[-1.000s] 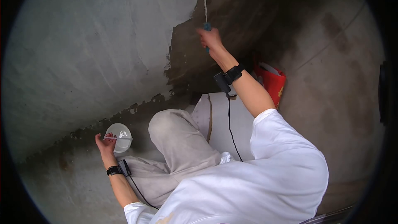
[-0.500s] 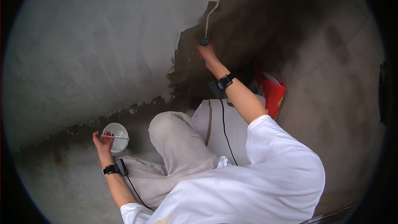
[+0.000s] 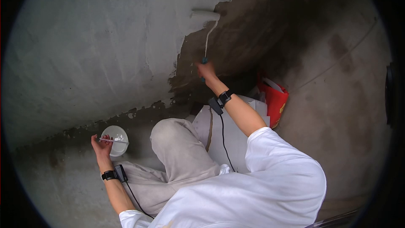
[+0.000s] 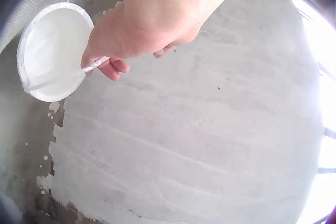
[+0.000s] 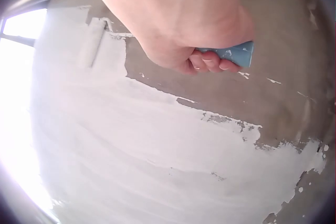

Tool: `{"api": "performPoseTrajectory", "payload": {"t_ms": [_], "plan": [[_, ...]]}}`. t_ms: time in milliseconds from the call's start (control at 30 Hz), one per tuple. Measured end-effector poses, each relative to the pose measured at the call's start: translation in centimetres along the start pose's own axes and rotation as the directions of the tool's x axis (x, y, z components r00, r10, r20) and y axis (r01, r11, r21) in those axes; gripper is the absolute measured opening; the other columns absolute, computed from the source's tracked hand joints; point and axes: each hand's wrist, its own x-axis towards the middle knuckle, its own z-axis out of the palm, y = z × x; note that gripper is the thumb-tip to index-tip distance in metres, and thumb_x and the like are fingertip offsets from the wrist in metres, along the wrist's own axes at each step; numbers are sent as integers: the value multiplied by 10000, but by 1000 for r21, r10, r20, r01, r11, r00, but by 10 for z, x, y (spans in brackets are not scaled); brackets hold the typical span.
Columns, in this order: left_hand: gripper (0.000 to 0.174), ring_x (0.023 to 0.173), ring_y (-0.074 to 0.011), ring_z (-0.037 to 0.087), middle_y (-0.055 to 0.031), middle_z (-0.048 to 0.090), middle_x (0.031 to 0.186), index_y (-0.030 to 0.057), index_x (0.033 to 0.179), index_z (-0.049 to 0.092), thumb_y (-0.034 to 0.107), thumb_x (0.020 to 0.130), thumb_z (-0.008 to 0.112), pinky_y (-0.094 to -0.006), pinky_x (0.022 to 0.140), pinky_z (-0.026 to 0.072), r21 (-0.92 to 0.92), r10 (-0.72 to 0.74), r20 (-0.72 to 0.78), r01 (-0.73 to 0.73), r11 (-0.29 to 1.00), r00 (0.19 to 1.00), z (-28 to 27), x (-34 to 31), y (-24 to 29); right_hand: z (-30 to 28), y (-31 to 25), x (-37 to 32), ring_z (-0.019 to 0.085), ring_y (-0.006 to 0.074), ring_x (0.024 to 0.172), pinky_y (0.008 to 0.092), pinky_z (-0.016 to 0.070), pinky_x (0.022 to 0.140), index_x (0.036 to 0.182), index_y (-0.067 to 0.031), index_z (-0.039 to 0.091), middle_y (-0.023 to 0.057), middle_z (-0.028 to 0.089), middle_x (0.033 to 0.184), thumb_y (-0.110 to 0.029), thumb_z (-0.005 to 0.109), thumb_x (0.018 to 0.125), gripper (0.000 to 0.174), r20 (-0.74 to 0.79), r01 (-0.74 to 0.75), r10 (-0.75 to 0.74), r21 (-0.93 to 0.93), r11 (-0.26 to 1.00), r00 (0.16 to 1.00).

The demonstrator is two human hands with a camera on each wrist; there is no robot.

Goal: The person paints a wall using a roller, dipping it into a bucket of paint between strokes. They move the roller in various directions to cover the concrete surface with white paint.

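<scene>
Your right hand (image 3: 206,71) grasps the blue handle (image 5: 239,54) of the roller (image 3: 204,15), its head on the painted wall (image 3: 105,55) beside the bare patch (image 3: 244,33); your left hand (image 3: 102,147) grips the white handle (image 4: 55,80) of the bucket (image 4: 21,58); step judged: rolling paint; next stroke likely wants even pressure.

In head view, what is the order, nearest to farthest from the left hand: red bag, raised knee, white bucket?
1. White bucket: held by the left hand.
2. Raised knee: right of the bucket.
3. Red bag: farther right.

open space along the wall (image 3: 105,59), raised knee (image 3: 173,137) obstructing beside bucket (image 4: 21,61)
</scene>
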Motion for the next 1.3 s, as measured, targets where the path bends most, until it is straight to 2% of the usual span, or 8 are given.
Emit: {"api": "performPoseTrajectory", "payload": {"t_ms": [67, 400, 633, 700, 833, 900, 1133, 1300], "plan": [[389, 876, -232, 564, -64, 556, 848, 52, 883, 491, 389, 762, 643, -434, 908, 444, 0, -5, 10, 5, 1000, 1000, -1, 2, 1, 2, -1, -10, 465, 130, 439, 306, 346, 427, 654, -75, 506, 26, 500, 551, -130, 629, 865, 250, 22, -45, 44, 52, 998, 999], [390, 899, -235, 558, -63, 556, 863, 49, 893, 494, 383, 764, 649, -429, 914, 442, -5, -13, 67, 14, 1000, 998, -5, 4, 1, 4, 51, -17, 453, 130, 427, 299, 340, 408, 683, -75, 505, 23, 490, 549, -126, 627, 857, 219, 21, -87, 87, -24, 996, 996], [400, 896, -245, 565, -67, 557, 865, 46, 901, 498, 384, 761, 659, -436, 910, 450, -26, 4, 15, -4, 1000, 1000, 2, -4, 1, 3, 80, -20, 452, 133, 410, 308, 313, 392, 680, -59, 516, 26, 489, 535, -103, 616, 847, 199, 59, -149, 149, -8, 989, 987], [448, 932, -229, 558, -65, 530, 956, 54, 976, 474, 398, 761, 663, -462, 948, 436, -13, 4, 38, -4, 1000, 999, -2, 3, 2, 6, 97, -23, 457, 143, 395, 326, 303, 383, 672, -47, 528, 34, 490, 520, -90, 605, 840, 189, 49, -146, 147, -34, 989, 988], [446, 939, -229, 551, -62, 522, 952, 57, 971, 473, 398, 760, 667, -466, 952, 437, -32, 6, 25, -5, 999, 1000, 1, 2, 3, 7, 119, -33, 470, 157, 394, 329, 333, 379, 675, -30, 554, 47, 513, 532, -121, 639, 818, 189, 33, -228, 231, -82, 970, 972], [399, 878, -235, 565, -66, 547, 862, 49, 890, 483, 387, 762, 654, -450, 904, 454, -23, 19, -10, -19, 1000, 1000, 7, -6, 1, 9, 130, -37, 491, 167, 403, 333, 356, 381, 662, -19, 566, 64, 535, 542, -141, 650, 808, 208, 20, -278, 281, -104, 955, 959], [393, 875, -234, 564, -63, 545, 853, 50, 880, 482, 386, 765, 649, -451, 904, 452, -21, 31, 7, -31, 999, 999, 9, -11, 2, 22, 122, -40, 507, 172, 417, 339, 370, 392, 646, -14, 557, 70, 535, 540, -162, 651, 808, 239, 16, -270, 273, -84, 959, 962], [395, 876, -232, 565, -63, 545, 848, 46, 883, 487, 385, 762, 649, -442, 905, 456, -4, 32, 16, -32, 999, 999, 4, -5, 4, 32, 90, -24, 448, 147, 407, 320, 320, 383, 640, -53, 488, 47, 488, 535, -112, 614, 844, 247, -55, -142, 139, -59, 988, 989]]}}
